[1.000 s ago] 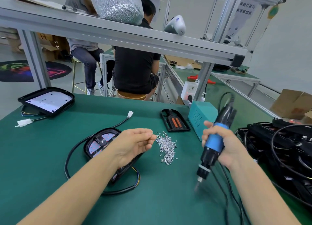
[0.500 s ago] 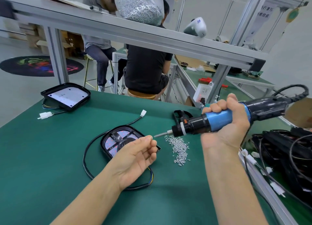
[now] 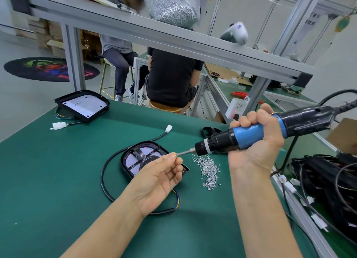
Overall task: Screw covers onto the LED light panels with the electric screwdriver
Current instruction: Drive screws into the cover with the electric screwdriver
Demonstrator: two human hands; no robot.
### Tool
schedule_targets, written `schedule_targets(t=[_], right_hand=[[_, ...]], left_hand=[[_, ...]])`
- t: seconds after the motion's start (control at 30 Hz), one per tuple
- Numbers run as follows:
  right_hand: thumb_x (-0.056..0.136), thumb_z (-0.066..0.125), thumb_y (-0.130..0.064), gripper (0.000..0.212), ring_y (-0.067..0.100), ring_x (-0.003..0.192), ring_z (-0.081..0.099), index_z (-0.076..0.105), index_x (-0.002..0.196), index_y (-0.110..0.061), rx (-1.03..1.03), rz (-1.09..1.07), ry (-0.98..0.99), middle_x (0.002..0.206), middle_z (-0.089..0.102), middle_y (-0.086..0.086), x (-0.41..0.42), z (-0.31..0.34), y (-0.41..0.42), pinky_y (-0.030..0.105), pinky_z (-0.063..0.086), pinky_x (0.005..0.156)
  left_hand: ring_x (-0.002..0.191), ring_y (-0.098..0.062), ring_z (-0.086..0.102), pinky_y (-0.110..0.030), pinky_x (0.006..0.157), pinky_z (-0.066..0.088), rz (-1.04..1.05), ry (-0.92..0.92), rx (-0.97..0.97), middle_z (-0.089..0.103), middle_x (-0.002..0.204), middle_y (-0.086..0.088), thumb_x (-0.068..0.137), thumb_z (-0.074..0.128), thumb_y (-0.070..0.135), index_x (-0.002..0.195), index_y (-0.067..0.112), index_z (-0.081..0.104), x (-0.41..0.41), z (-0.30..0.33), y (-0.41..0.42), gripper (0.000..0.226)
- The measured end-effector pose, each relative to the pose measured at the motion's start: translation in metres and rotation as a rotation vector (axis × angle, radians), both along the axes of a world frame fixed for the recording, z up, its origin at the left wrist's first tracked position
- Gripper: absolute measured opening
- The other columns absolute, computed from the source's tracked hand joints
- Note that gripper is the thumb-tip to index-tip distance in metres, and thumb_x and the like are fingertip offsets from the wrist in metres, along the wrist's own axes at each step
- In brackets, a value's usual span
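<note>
Head view looks down on a green surface (image 3: 58,180) with an aluminium edge rail along its right side. Near the middle lies an LED light panel (image 3: 143,157), its black cable looping toward the near edge. A loose pile of screws (image 3: 208,168) sits just right of it. The right hand (image 3: 257,141) is wrapped tight around the blue barrel of the electric screwdriver (image 3: 249,134), held level above the surface with its bit pointing left. The left hand (image 3: 160,174) pinches a small screw (image 3: 176,154) at the tip of the bit. A second panel (image 3: 83,105) rests at the far left corner. A tangle of black parts and cables (image 3: 328,180) crowds the right edge. An overhead aluminium shelf carries a bag of screws (image 3: 172,6). Beyond, two people sit on stools on a pale floor.
</note>
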State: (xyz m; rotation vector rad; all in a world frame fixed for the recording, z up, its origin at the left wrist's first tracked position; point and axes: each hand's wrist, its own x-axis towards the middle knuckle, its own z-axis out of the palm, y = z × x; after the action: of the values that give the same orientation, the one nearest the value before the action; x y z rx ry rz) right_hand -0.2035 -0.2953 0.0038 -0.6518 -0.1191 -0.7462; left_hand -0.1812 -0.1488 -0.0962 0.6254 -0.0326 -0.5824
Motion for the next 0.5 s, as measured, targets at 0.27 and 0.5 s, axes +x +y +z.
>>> schedule_targets(t=[0.27, 0.5], right_hand=[[0.073, 0.057, -0.008, 0.020, 0.007, 0.048, 0.046, 0.055, 0.090, -0.017, 0.002, 0.000, -0.008, 0.057, 0.048, -0.006, 0.0002, -0.0029, 0.0009, 0.021, 0.044, 0.053], [0.070, 0.056, -0.008, 0.021, 0.007, 0.047, 0.047, 0.055, 0.088, -0.017, 0.029, -0.033, -0.004, 0.056, 0.049, -0.006, 0.0008, -0.0062, 0.0048, 0.019, 0.044, 0.052]], left_hand=[[0.059, -0.012, 0.061, -0.021, 0.058, 0.055, 0.059, -0.005, -0.010, 0.066, 0.073, -0.006, 0.073, 0.062, 0.010, 0.085, 0.006, 0.063, -0.0039, 0.0003, -0.0013, 0.014], [0.059, -0.009, 0.060, -0.018, 0.060, 0.053, 0.332, -0.226, 0.205, 0.069, 0.070, -0.004, 0.086, 0.055, -0.001, 0.085, 0.002, 0.064, -0.0073, -0.0034, -0.0048, 0.010]])
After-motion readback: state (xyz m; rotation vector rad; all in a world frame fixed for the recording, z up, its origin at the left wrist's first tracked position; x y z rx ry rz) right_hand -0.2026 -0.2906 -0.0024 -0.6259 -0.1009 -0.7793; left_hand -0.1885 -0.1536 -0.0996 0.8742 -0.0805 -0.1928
